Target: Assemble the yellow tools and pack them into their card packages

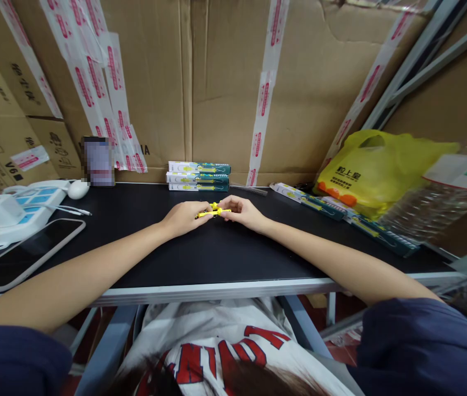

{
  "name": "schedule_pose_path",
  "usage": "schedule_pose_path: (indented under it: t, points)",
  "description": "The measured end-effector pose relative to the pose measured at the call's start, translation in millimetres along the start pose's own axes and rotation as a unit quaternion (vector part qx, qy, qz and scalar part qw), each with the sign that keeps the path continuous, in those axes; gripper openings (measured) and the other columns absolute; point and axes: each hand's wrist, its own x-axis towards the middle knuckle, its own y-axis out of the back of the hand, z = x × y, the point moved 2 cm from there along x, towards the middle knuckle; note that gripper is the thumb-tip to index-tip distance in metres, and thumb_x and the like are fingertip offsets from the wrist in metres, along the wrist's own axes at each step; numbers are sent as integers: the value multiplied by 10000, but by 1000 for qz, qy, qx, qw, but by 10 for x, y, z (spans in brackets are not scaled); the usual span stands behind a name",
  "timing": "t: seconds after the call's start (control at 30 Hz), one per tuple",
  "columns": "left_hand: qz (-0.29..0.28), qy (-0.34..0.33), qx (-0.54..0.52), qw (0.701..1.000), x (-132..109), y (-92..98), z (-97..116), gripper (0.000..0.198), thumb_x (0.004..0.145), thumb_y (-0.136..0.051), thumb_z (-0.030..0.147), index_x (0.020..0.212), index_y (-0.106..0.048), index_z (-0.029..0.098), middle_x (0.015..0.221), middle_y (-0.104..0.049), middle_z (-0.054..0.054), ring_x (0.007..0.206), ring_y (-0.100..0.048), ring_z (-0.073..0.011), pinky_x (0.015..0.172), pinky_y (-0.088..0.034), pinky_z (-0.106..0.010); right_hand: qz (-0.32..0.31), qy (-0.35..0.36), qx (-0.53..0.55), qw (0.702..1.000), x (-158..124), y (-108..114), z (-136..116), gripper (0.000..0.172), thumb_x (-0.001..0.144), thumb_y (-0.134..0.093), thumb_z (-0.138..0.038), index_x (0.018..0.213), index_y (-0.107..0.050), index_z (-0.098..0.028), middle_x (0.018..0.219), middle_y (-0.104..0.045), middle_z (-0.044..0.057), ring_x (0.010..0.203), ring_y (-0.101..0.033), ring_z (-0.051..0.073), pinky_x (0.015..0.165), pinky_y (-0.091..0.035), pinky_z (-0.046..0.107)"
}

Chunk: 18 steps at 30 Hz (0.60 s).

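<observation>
Near the middle of the black tabletop (225,256), a small yellow tool (215,211) with thin dark metal parts lies between my two hands. My left hand (182,218) pinches its left end, thumb and fingers closed. From the other side, my right hand (246,214) grips its right part between thumb and curled fingers. The fingers cover much of the tool, so its exact kind is unclear. Just behind the hands stands a stack of three slim boxes (198,183), printed with a similar yellow tool.
More slim boxes (309,201) lie to the right, by a yellow plastic bag (377,165) and a clear bottle (443,187). At left are a power strip (45,206), cables and a phone (27,253). Another phone (100,162) leans against the cardboard wall (225,82).
</observation>
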Motion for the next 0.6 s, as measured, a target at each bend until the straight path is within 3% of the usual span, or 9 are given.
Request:
schedule_pose_path:
  t: [0.1, 0.23, 0.37, 0.5, 0.6]
  points:
    - [-5, 9, 4, 1000, 0, -1, 16, 328, 971, -450, 460, 1052, -675, 234, 969, -760, -37, 831, -692, -206, 663, -399, -265, -6, 5, -11, 1000, -36, -78, -14, 401, 689, -838, -428, 943, -615, -212, 849, -697, -3, 649, -630, 109, 588, -517, 246]
    - [-9, 38, -4, 999, 2, -1, 8, 334, 987, -402, 464, 1044, -628, 225, 898, -732, -37, 755, -669, -207, 631, -376, -277, -2, 40, -33, 999, -47, -88, -18, 399, 724, -802, -363, 1007, -553, -230, 925, -707, 11, 779, -677, 144, 729, -547, 291]
    - [65, 82, -59, 993, 5, 39, -27, 277, 989, -382, 431, 1026, -554, 218, 754, -656, 0, 650, -600, -179, 629, -378, -284, 46, 62, -84, 994, 22, 108, 62, 366, 752, -683, -266, 1079, -525, -227, 914, -705, 23, 830, -669, 167, 796, -521, 332]
    - [126, 135, -129, 974, 0, 78, -82, 314, 945, -470, 508, 1048, -550, 222, 603, -572, 54, 550, -514, -151, 607, -369, -277, 130, 68, -163, 976, 103, 378, 161, 264, 732, -588, -222, 993, -559, -206, 847, -677, 22, 822, -644, 183, 832, -500, 372]
    - [147, 151, -167, 963, 0, 67, -131, 388, 899, -538, 565, 1062, -609, 220, 645, -621, 34, 559, -527, -148, 602, -383, -276, 160, 65, -212, 962, 124, 483, 191, 191, 743, -571, -231, 932, -577, -205, 826, -660, 23, 809, -629, 188, 837, -498, 383]
